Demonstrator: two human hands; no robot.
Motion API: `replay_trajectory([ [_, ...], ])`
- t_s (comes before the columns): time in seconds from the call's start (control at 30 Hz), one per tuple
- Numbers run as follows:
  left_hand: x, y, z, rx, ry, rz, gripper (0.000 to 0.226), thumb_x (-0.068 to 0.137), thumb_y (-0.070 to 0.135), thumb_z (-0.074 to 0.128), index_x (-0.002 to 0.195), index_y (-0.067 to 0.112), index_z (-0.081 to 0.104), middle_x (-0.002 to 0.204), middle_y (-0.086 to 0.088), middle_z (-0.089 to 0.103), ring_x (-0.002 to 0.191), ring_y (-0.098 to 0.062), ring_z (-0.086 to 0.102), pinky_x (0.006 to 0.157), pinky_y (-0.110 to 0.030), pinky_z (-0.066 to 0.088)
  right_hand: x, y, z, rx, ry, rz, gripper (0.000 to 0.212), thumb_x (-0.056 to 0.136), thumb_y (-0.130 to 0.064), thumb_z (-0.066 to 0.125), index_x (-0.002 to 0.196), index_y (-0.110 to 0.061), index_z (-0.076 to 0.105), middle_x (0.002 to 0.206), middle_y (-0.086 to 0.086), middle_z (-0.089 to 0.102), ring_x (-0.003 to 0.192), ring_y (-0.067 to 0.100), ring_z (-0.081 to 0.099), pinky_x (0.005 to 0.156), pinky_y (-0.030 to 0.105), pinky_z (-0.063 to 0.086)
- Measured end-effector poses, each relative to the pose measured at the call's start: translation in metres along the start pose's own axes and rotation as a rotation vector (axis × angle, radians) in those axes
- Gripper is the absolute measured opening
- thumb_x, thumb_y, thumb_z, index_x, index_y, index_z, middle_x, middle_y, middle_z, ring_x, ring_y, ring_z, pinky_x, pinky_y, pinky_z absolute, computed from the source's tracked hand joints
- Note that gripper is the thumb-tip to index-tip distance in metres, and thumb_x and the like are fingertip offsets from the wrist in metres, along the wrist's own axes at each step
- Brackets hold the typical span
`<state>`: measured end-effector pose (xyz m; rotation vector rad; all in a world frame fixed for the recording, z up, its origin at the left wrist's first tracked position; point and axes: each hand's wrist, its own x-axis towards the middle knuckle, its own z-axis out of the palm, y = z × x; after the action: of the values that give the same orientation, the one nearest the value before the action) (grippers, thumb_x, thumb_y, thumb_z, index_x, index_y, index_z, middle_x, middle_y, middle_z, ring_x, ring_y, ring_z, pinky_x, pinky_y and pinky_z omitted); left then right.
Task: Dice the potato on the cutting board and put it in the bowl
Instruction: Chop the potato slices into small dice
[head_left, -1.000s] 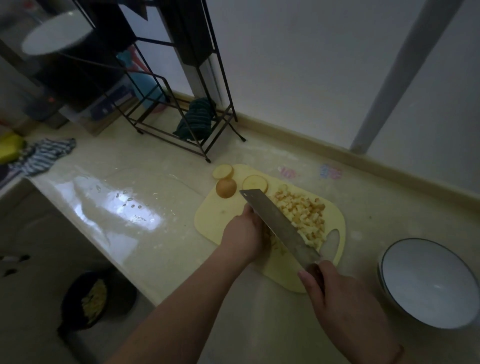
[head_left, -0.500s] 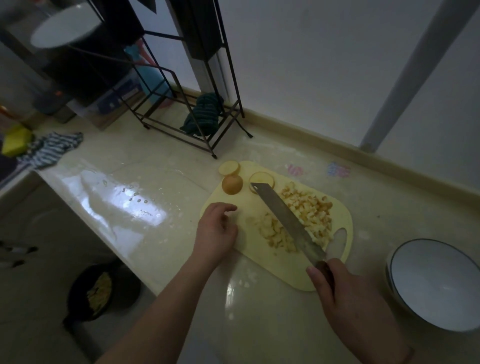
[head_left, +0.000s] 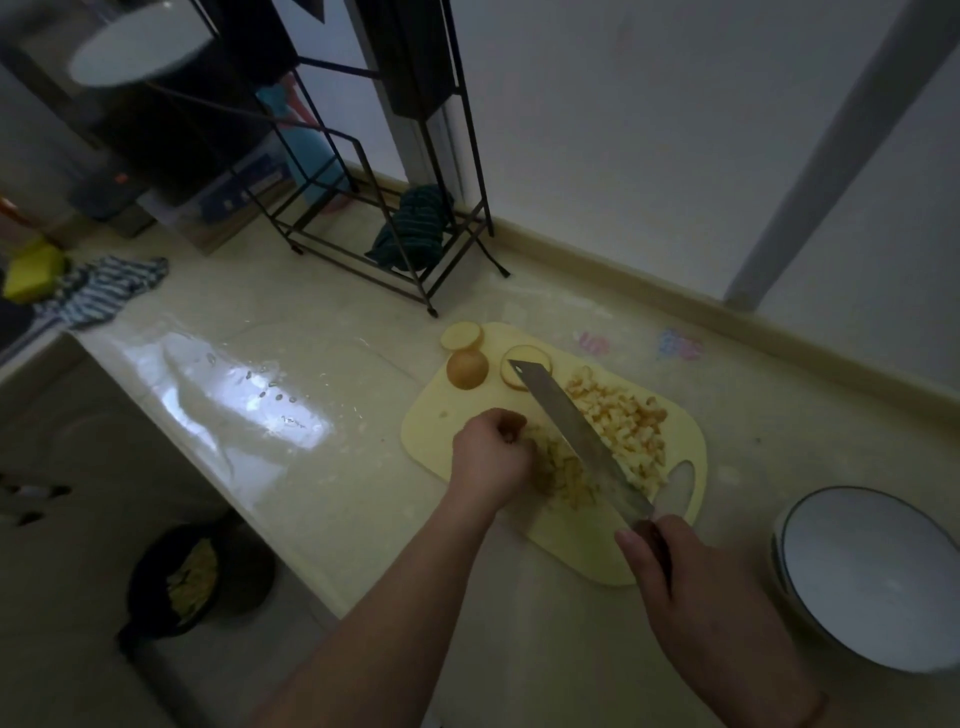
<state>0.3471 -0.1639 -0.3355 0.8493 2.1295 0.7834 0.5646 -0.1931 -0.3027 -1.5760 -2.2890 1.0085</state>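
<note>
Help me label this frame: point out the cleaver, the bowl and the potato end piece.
cleaver (head_left: 576, 428), head view, middle of blade.
bowl (head_left: 862, 582), head view, bare inside.
potato end piece (head_left: 467, 368), head view, rounded skin.

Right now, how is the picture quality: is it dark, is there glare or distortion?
Head view: dim overall, colours muted; bright glare on the wet counter left of the board; wide-angle bending curves the rack and wall edges; the plate at top left is blurred; the knife and dice are clear enough.
</note>
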Motion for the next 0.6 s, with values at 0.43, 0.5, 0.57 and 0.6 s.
replay_trajectory([
  [0.43,0.016,-0.015,-0.029,-0.230,-0.001,0.282,0.041,0.086,-0.015,0.065,0.110,0.017,0.071,0.098,0.000,0.075,0.089,-0.002,0.072,0.084,-0.018,0.055,0.000,-0.003,-0.010,0.078,-0.008,0.057,0.044,0.080,-0.070,0.024,0.083,-0.032,0.046,0.059,0.001,0.057,0.054,0.014,0.056,0.054,0.036,0.046],
  [0.5,0.021,-0.016,-0.036,-0.279,-0.012,0.232,0.036,0.082,-0.013,0.071,0.102,0.017,0.071,0.090,0.000,0.074,0.085,-0.010,0.074,0.083,-0.022,0.056,0.000,-0.004,-0.009,0.083,-0.010,0.070,0.045,0.080,-0.070,0.024,0.083,-0.032,0.047,0.060,0.001,0.058,0.055,0.013,0.057,0.054,0.031,0.044],
  [0.57,0.021,-0.010,-0.032,-0.327,-0.086,0.195,0.035,0.080,-0.014,0.072,0.096,0.017,0.071,0.088,-0.005,0.073,0.084,-0.015,0.074,0.083,-0.026,0.057,0.001,-0.005,-0.007,0.090,-0.013,0.085,0.042,0.080,-0.069,0.026,0.084,-0.033,0.047,0.061,0.000,0.059,0.057,0.012,0.057,0.052,0.026,0.041],
  [0.6,0.019,-0.005,-0.026,-0.361,-0.141,0.183,0.034,0.082,-0.015,0.070,0.095,0.017,0.070,0.089,-0.006,0.073,0.084,-0.015,0.074,0.082,-0.025,0.057,0.001,-0.006,-0.007,0.096,-0.017,0.092,0.040,0.080,-0.068,0.027,0.083,-0.034,0.047,0.062,0.000,0.058,0.057,0.011,0.056,0.052,0.025,0.041],
])
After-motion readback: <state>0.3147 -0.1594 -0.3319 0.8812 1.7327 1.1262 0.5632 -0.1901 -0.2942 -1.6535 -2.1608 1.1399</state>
